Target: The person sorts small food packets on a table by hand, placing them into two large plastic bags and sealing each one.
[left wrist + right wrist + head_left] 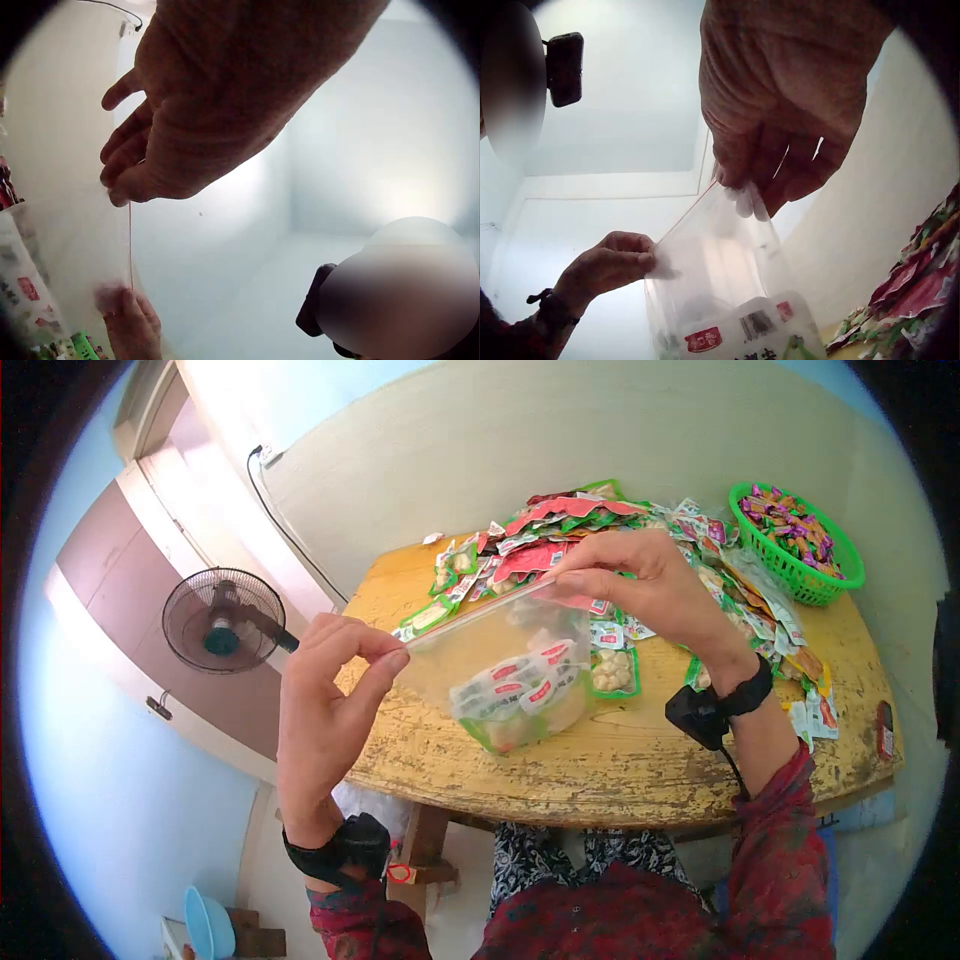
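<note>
A clear zip bag (440, 660) with a red line along its top edge hangs between both hands above the table. White and green packets with red labels (508, 690) lie in its lower part. The left hand (330, 695) pinches one top corner between thumb and forefinger; the right hand (650, 585) pinches the other top corner, higher up. In the right wrist view the bag (712, 262) hangs below the right hand (780, 112), the left hand (611, 266) at its far corner. The left wrist view shows the left hand (187, 112) at the bag's edge.
Behind the bag, a heap of colourful packets (580, 520) spreads over the yellow wooden table (440, 765). A green basket (795, 565) of purple-wrapped packets stands at the back right. A small dark red object (885, 730) lies at the right edge. A fan (222, 620) stands left.
</note>
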### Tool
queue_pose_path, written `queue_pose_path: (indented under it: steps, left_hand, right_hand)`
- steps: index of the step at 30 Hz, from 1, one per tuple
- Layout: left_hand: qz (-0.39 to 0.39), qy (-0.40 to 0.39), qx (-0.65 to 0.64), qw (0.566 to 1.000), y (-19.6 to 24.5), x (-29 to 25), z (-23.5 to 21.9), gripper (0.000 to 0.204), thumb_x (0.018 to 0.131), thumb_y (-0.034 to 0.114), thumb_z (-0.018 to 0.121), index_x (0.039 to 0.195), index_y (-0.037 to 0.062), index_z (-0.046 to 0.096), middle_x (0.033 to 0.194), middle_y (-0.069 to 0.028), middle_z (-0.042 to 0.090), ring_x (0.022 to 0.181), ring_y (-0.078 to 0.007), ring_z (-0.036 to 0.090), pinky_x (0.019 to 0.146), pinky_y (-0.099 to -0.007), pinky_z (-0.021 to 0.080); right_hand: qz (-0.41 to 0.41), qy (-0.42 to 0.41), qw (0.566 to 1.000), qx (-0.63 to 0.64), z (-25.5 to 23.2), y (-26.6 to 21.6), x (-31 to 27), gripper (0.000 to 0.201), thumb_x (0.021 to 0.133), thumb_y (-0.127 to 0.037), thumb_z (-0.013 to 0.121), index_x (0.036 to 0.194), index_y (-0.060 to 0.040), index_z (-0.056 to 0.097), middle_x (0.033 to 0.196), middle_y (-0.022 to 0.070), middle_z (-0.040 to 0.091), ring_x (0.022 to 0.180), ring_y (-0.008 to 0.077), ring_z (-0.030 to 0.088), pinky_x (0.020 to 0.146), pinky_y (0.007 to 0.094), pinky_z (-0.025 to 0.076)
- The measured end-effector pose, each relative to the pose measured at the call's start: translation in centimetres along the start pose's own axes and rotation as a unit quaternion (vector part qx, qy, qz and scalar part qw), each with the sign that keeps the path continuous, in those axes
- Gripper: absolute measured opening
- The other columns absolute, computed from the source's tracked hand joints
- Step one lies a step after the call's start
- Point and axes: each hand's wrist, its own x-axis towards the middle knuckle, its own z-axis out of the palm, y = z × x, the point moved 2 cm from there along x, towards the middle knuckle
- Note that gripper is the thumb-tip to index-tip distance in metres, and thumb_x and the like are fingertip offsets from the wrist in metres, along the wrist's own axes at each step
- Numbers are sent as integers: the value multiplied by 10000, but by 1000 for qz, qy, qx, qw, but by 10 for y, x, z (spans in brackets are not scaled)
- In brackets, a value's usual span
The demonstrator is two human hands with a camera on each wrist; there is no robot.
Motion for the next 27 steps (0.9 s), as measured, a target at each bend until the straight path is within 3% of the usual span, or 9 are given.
queue_pose_path:
  steps: [4, 7, 10, 13, 16, 22, 27]
  left_hand:
    - [-17, 0, -30, 999, -6, -8, 1, 72, 869, 25, 735, 884, -21, 681, 896, -47, 643, 912, -160, 586, 856, -305, 455]
    - [-40, 28, -111, 993, -17, -13, 6, 63, 923, 36, 702, 953, -7, 668, 957, -50, 671, 968, -144, 600, 914, -293, 461]
    - [-133, 60, -243, 959, -23, -19, 27, 110, 1008, 91, 643, 1040, -14, 630, 1023, -67, 687, 1001, -148, 620, 907, -286, 485]
    - [-128, 78, -298, 943, -20, -21, 40, 127, 1056, 108, 576, 1089, -13, 588, 1056, -105, 706, 1046, -174, 675, 931, -301, 504]
    - [-124, 81, -323, 935, -16, -23, 44, 121, 1067, 102, 556, 1094, -15, 569, 1063, -152, 724, 1024, -211, 725, 942, -331, 523]
    - [-140, 131, -321, 927, -18, -29, 54, 132, 1071, 132, 542, 1088, 4, 572, 988, -168, 748, 902, -224, 754, 870, -341, 576]
    - [-132, 139, -342, 920, -20, -30, 56, 123, 1069, 106, 549, 1080, -11, 585, 995, -158, 744, 855, -224, 754, 833, -334, 587]
  right_hand:
    - [21, 8, 999, 24, 0, 1, 0, 145, 966, -167, 734, 973, -27, 770, 802, -48, 660, 739, 19, 551, 621, 200, 416]
    - [14, 3, 1000, 11, -4, 2, -1, 146, 991, -169, 705, 963, -26, 721, 827, -43, 654, 726, 22, 537, 616, 203, 419]
    - [32, -2, 999, 42, -2, 2, -2, 149, 1043, -164, 625, 992, -24, 623, 884, -13, 659, 767, 42, 618, 641, 214, 481]
    - [96, -23, 989, 107, 1, -1, -4, 145, 1082, -165, 544, 1030, -29, 544, 940, 41, 683, 831, 107, 713, 697, 249, 572]
    - [112, -32, 985, 125, -1, -7, -5, 155, 1093, -172, 514, 1051, -23, 528, 936, 83, 707, 870, 175, 756, 742, 289, 623]
    - [110, -66, 985, 119, -6, -4, -4, 191, 1093, -203, 517, 1023, -28, 546, 967, 88, 725, 816, 186, 755, 704, 290, 613]
    - [119, -47, 985, 117, -3, -11, -5, 169, 1079, -174, 539, 1013, -20, 565, 921, 75, 711, 778, 161, 748, 682, 280, 620]
